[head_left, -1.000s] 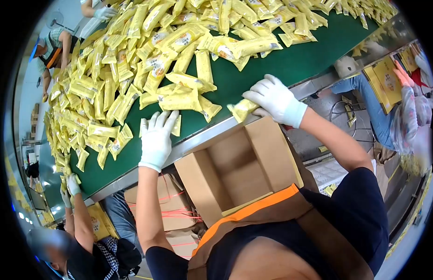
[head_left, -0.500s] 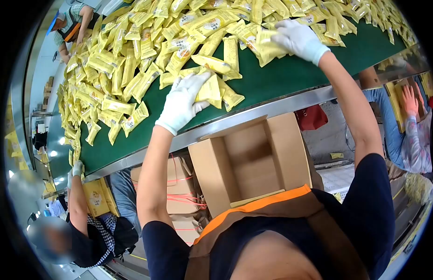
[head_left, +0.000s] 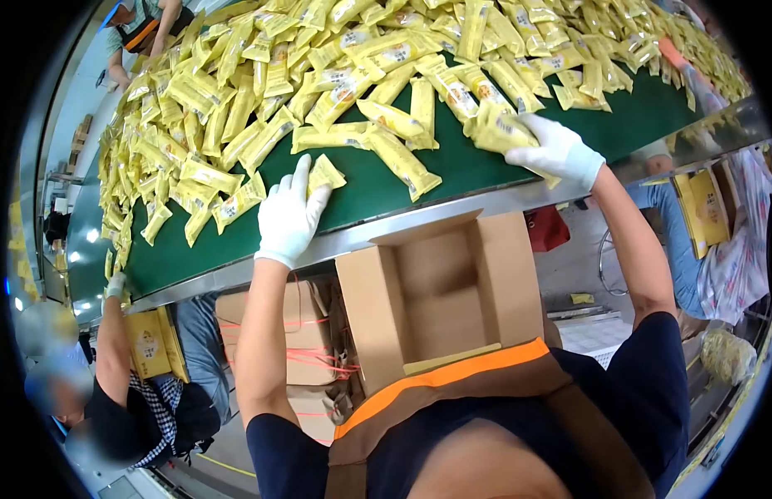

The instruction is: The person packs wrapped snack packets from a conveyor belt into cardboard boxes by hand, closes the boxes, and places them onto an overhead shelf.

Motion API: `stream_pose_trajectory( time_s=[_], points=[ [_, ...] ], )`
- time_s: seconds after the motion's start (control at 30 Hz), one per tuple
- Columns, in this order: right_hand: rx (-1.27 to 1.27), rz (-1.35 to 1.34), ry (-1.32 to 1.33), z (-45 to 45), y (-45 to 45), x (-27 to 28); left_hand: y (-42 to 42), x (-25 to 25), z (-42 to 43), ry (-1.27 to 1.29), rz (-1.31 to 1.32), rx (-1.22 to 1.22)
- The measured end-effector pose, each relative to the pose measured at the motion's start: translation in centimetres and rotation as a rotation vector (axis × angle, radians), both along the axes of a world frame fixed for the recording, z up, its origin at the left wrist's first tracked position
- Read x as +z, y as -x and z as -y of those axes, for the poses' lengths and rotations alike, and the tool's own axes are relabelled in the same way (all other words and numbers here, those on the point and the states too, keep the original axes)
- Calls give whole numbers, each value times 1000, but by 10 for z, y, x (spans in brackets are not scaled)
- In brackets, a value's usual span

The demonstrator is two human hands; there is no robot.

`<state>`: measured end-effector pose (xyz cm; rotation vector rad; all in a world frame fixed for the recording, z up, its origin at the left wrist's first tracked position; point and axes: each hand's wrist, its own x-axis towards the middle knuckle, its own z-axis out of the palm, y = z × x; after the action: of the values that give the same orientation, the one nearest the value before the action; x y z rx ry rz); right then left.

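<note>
Yellow wrapped snack packets (head_left: 394, 54) lie heaped on a green conveyor belt (head_left: 452, 179). My left hand (head_left: 288, 220), in a white glove, is at the belt's near edge with a short-looking, tilted packet (head_left: 326, 175) between thumb and fingers. Farther right, my white-gloved right hand (head_left: 562, 154) is closed round yellow packets (head_left: 502, 130); how many is unclear because they overlap. A single packet (head_left: 402, 162) lies on the belt between my hands. Below the belt edge, in front of my body, stands an open cardboard box (head_left: 444, 287) with its flaps spread.
A metal rail (head_left: 431, 218) runs along the belt's near side. Cartons with red straps (head_left: 307, 328) stand left of the box. Co-workers sit on both sides, each by a yellow box (head_left: 149, 345); another person (head_left: 140, 33) is across the belt. A red bag (head_left: 548, 229) hangs under the rail.
My left hand has moved left and down, away from packets it was covering. My right hand has come down toward the near edge with packets in it. The right co-worker's hand now reaches onto the belt.
</note>
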<state>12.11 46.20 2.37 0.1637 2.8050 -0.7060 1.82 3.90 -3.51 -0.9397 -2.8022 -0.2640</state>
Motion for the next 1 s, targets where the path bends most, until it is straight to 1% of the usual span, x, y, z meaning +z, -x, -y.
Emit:
stream_pose_trajectory(
  time_s=[0.03,0.07,0.13,0.17,0.2,0.23,0.27,0.33,0.37,0.4,0.47,0.5,0.53,0.57,0.6,0.67,0.7,0.73,0.77,0.8,0.83,0.87,0.9,0.93,1.0],
  points=[
    [-42,-114,87,5,10,15,2,1,4,-33,79,-8],
    [-78,-216,186,10,20,19,6,5,8,-58,240,16],
    [-155,-205,657,11,57,10,18,7,21,-242,536,8],
    [-209,-151,749,18,70,6,25,13,25,-278,783,41],
    [-243,-77,818,20,89,-13,24,36,15,-201,921,126],
    [-240,-148,552,29,104,-36,28,27,21,-142,798,67],
    [-237,-221,283,40,116,-48,30,18,25,-84,673,5],
    [-120,-178,82,79,101,-29,15,18,21,-40,524,36],
    [-114,-176,-19,86,101,-33,5,20,17,-15,449,48],
    [-111,-170,13,85,97,-29,-6,32,10,58,480,95],
    [-102,-158,78,80,77,-20,-24,28,3,108,251,87],
    [-58,-313,-87,77,63,-22,-29,21,6,20,198,92],
    [46,-457,-177,75,43,-6,-30,15,12,-67,231,133],
    [143,-688,-314,65,29,-7,-27,18,14,-38,324,121],
    [171,-614,-271,54,16,-7,-24,22,16,-10,420,108],
    [152,-280,-268,42,-5,-10,-6,32,12,-115,445,-5],
    [98,-245,-269,37,-9,-17,6,37,4,-187,347,-61],
    [36,-208,-274,33,-12,-18,20,49,-10,-125,323,-68],
    [1,-132,-255,29,-13,-13,37,51,-23,-35,221,-130],
    [52,-228,-295,20,-15,-30,50,51,-35,55,124,-193],
    [44,-190,-304,20,-20,-27,57,52,-50,109,185,-184],
    [38,-159,-312,24,-19,-22,64,44,-55,49,236,-197],
    [46,-62,-287,22,-18,-13,74,30,-50,-6,288,-206],
    [6,-46,-123,12,-16,-8,80,27,-48,-58,341,-212],
    [-58,-8,224,-11,-6,-5,79,29,-46,-22,367,-230]
  ],
)
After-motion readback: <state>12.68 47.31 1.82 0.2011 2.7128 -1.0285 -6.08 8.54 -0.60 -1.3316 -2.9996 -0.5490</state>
